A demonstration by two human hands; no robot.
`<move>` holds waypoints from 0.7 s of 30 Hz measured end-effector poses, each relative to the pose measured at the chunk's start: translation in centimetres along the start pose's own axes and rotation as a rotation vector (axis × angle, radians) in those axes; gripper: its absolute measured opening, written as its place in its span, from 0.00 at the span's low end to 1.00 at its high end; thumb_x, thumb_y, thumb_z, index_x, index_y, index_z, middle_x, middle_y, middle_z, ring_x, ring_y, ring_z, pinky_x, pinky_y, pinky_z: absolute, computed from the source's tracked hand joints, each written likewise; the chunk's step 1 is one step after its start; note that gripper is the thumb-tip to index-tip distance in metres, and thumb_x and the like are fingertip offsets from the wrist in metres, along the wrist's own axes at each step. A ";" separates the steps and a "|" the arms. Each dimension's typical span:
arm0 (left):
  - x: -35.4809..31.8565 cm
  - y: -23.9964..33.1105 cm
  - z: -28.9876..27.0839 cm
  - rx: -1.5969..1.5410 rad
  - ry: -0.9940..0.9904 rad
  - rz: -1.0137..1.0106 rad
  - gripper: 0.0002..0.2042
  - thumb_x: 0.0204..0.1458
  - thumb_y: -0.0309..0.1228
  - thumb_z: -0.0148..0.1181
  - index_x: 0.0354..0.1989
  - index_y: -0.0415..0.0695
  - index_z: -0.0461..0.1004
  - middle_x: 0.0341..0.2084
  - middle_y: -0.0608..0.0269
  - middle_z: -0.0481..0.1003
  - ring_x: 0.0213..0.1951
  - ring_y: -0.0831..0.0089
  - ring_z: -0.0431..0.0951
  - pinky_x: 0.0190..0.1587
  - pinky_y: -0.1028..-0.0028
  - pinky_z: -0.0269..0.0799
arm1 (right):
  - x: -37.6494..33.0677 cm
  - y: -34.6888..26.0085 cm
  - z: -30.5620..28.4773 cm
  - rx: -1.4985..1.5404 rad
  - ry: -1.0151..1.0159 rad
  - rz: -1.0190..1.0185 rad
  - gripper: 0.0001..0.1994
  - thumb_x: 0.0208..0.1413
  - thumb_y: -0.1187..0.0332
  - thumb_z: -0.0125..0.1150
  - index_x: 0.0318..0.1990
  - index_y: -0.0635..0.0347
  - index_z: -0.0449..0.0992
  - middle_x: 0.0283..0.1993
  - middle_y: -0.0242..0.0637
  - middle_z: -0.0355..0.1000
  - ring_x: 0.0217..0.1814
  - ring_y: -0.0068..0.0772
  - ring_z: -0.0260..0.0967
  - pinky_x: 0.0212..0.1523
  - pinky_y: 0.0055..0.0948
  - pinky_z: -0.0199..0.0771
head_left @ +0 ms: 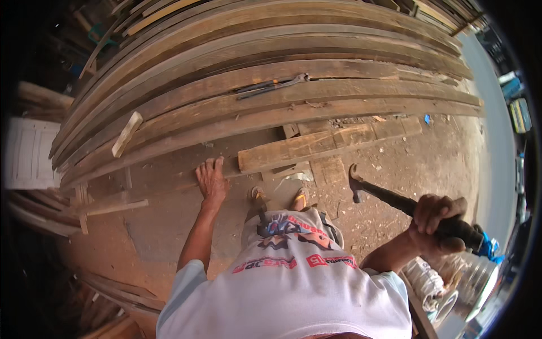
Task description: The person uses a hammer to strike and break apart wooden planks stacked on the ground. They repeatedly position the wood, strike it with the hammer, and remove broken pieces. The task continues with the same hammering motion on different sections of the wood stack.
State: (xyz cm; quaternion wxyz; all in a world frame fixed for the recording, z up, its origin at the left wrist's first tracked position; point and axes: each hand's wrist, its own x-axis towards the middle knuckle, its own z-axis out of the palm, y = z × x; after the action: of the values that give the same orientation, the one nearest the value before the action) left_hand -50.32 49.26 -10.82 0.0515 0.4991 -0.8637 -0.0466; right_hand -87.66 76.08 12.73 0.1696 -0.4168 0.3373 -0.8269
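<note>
At right, over the dirt floor (420,161), claw hammer (389,198) is up in the right hand (437,221), fingers wrapped round its handle. Left hand (212,179) palm down, fingers loosely spread, just beside short beam (305,150); can't tell if it's touching wood. Pincers (278,86) lie on long planks (344,87).

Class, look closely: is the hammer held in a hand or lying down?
The hammer is held: the right hand is wrapped around its handle end.
</note>
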 end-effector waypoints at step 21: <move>0.8 -0.8 0.9 -0.038 -0.128 0.089 0.25 0.51 0.28 0.62 0.60 0.48 0.68 0.55 0.47 0.71 0.64 0.50 0.69 0.70 0.50 0.54 | 8.0 20.7 7.2 -0.412 -0.187 0.242 0.21 0.64 0.52 0.68 0.34 0.64 0.75 0.22 0.26 0.61 0.22 0.18 0.52 0.25 0.26 0.50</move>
State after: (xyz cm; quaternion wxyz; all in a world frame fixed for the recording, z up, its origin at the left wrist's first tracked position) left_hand -50.12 48.18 -11.83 0.0078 0.4553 -0.8855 -0.0925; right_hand -86.68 53.76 5.93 0.2092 -0.4737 0.5290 -0.6723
